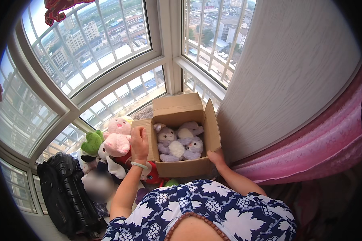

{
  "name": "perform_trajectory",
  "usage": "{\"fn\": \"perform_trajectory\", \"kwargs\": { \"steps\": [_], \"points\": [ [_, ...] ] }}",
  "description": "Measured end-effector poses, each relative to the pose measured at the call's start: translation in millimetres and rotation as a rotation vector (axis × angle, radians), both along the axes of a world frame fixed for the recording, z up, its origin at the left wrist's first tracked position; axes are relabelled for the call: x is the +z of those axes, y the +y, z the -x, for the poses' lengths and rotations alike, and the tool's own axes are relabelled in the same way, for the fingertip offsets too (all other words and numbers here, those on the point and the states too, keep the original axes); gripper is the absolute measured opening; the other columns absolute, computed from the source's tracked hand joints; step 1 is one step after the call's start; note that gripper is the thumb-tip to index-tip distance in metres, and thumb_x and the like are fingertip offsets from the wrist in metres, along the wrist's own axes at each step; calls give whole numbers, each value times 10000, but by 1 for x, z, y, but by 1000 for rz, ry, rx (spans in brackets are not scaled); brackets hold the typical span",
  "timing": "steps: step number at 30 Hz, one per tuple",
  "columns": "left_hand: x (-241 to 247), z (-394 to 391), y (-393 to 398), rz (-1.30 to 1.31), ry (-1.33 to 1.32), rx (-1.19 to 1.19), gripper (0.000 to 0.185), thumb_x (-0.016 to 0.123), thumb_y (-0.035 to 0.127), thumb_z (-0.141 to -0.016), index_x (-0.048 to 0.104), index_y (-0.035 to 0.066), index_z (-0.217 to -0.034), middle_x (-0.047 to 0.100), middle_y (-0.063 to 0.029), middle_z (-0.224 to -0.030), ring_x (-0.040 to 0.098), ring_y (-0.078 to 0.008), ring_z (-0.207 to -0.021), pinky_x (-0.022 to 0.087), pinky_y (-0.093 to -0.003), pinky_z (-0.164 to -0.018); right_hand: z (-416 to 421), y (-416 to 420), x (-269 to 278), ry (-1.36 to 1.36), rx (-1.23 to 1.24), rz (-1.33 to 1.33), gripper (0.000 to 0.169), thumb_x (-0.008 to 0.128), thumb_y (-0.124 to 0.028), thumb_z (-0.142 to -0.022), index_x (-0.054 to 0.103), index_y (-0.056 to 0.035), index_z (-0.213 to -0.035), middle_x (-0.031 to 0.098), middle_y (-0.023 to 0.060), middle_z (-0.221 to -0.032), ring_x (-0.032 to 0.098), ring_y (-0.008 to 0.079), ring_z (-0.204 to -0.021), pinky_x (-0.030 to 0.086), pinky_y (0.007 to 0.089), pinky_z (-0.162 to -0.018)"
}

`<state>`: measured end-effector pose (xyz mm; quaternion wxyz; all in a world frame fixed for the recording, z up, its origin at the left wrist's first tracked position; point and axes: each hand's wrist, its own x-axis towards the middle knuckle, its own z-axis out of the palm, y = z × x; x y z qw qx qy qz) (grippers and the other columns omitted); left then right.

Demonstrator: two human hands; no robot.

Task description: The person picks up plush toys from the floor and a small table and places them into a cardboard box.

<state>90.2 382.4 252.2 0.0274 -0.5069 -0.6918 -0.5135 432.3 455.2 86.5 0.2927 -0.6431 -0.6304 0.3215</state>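
Observation:
An open cardboard box [181, 169] stands before me with its flaps raised or folded outward. Inside lie several lilac and white plush toys [176, 149], two with faces turned up. My left hand [139, 143], a pale bangle at its wrist, is at the left flap [151, 144] with fingers curled; its fingertips are hidden. At the box's front right corner, my right hand [216, 156] grips the cardboard near the right flap [212, 126]. Just left of my left hand sits a pink plush toy [117, 144].
More plush toys are heaped at the left, including a green one [92, 143] and a red one [152, 174]. Beyond them stands a black suitcase [75, 192]. Barred windows [123, 86] enclose the corner; a pale wood-grain panel [277, 75] and pink curtain [313, 153] flank the right.

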Motion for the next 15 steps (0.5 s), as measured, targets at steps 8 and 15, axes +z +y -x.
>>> {"fn": "perform_trajectory", "kwargs": {
  "steps": [8,15],
  "points": [
    [-73,-73,71,759,348,-395,664,753,299,-829,462,100,-1392,433,-177,-1435,448,-374,-1300,433,-511,-1006,-3,-2,-5,77,31,-200,313,571,-151,-751,675,19,-992,692,257,-924,676,412,-936,548,453,-766],
    [-136,-52,81,1137,357,-329,881,825,358,-726,392,251,-1486,241,-134,-1586,206,-457,-1450,357,-718,-1025,-7,-5,0,16,34,-42,296,573,-147,-755,672,11,-985,694,251,-918,677,409,-929,550,452,-754]
  ]
}}
